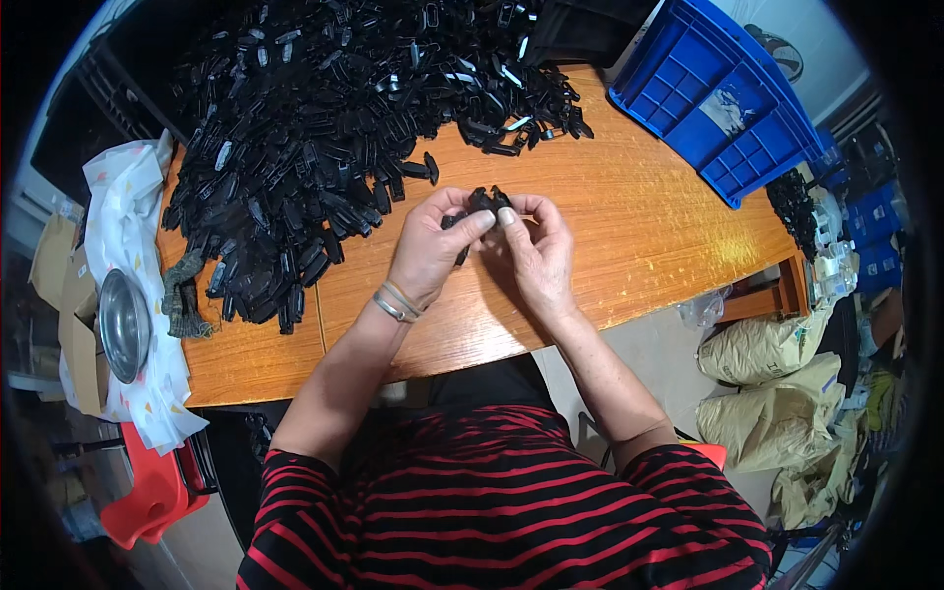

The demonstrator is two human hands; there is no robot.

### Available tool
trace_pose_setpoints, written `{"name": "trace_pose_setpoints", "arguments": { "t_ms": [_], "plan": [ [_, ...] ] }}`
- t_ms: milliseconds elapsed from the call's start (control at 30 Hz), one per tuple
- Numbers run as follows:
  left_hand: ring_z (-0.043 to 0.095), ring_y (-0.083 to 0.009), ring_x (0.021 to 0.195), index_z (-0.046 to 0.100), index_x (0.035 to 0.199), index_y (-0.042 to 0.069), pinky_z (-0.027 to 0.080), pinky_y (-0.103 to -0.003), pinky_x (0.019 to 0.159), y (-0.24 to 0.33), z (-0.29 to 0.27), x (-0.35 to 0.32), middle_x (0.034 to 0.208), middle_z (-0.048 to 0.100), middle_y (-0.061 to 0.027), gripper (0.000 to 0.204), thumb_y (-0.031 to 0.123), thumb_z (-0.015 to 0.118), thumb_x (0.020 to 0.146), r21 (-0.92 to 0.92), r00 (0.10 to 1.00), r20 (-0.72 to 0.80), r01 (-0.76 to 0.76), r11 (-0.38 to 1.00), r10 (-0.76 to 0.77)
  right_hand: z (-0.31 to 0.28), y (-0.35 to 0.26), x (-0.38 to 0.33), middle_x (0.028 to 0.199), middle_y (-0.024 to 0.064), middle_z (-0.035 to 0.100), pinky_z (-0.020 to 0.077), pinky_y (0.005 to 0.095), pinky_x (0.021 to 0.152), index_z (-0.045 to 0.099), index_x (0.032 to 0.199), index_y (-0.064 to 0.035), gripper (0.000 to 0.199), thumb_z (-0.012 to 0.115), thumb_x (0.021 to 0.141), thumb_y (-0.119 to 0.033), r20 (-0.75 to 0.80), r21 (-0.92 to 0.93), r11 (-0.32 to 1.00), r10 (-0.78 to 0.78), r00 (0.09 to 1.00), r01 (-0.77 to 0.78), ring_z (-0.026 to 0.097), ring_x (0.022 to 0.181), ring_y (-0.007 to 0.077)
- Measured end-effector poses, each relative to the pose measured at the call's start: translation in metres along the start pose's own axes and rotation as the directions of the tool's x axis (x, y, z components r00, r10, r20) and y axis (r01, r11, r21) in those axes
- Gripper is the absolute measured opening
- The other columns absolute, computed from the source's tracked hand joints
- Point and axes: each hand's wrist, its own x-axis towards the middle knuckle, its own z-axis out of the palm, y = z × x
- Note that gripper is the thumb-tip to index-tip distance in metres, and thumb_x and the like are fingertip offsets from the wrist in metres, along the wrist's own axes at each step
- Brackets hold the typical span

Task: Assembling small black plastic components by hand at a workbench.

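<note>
Above the wooden table [629, 236], my left hand [433, 241] and my right hand [539, 251] meet, thumbs side by side. Between their fingertips they pinch small black plastic parts [489, 200]; whether these are one piece or two, I cannot tell. Another black piece shows below the left fingers, tucked against the palm. Both hands are closed. Ahead and to the left spreads a large heap of similar black plastic parts [295, 147], some with shiny or pale faces. A single part [432, 168] lies at the heap's near edge.
A blue plastic crate [718, 98] stands tilted at the far right. A dark knitted glove-like cloth [184, 295] lies at the table's left edge, beside a metal bowl [124, 324] on white sheeting. Brown paper sacks [767, 349] sit on the floor at right, a red chair [157, 497] at left.
</note>
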Motion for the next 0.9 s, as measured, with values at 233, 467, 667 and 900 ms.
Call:
{"name": "trace_pose_setpoints", "arguments": {
  "t_ms": [233, 467, 667, 900],
  "plan": [
    [0.051, -0.0035, 0.065, 0.063, 0.112, 0.001, 0.041, -0.016, 0.058, 0.001, -0.006, -0.001, 0.087, 0.063, 0.0016, 0.025, 0.012, 0.065, 0.090, -0.064, 1.000, 0.013, 0.029, 0.998, -0.028, -0.002, -0.001, -0.001, 0.081, 0.0020, 0.061, 0.0479, 0.0199, 0.056, 0.054, 0.104, -0.0008, 0.018, 0.063, 0.093, -0.012, 0.058, 0.083, 0.996, 0.028, 0.998, -0.033, 0.057, 0.064, 0.0056],
    [0.054, -0.0042, 0.069, 0.063, 0.117, 0.001, 0.044, -0.017, 0.061, 0.005, -0.010, -0.004, 0.090, 0.064, 0.0004, 0.029, 0.013, 0.064, 0.091, 0.032, 1.000, -0.011, -0.005, 0.999, 0.005, -0.001, -0.016, -0.004, 0.083, 0.0010, 0.058, 0.0467, 0.0194, 0.059, 0.056, 0.108, 0.0016, 0.020, 0.063, 0.092, -0.008, 0.078, -0.106, 0.994, -0.017, 0.997, 0.025, 0.055, 0.069, 0.0050],
    [0.055, -0.0044, 0.071, 0.064, 0.117, 0.000, 0.045, -0.017, 0.060, 0.008, -0.006, -0.009, 0.092, 0.066, -0.0015, 0.028, 0.009, 0.064, 0.090, 0.163, 0.997, -0.033, -0.068, 0.984, 0.074, -0.001, -0.015, -0.002, 0.088, 0.0019, 0.056, 0.0438, 0.0203, 0.060, 0.061, 0.104, 0.0006, 0.018, 0.066, 0.087, -0.004, 0.134, -0.371, 0.875, -0.282, 0.950, 0.311, 0.052, 0.067, 0.0060],
    [0.053, -0.0027, 0.067, 0.063, 0.119, 0.001, 0.043, -0.015, 0.058, 0.008, -0.002, -0.016, 0.090, 0.066, -0.0006, 0.030, 0.007, 0.063, 0.090, 0.187, 0.994, -0.053, -0.079, 0.979, 0.091, 0.000, -0.018, -0.006, 0.087, 0.0049, 0.057, 0.0447, 0.0226, 0.058, 0.063, 0.101, -0.0002, 0.018, 0.068, 0.084, -0.003, 0.149, -0.393, 0.880, -0.226, 0.963, 0.267, 0.054, 0.065, 0.0096]
  ]
}}
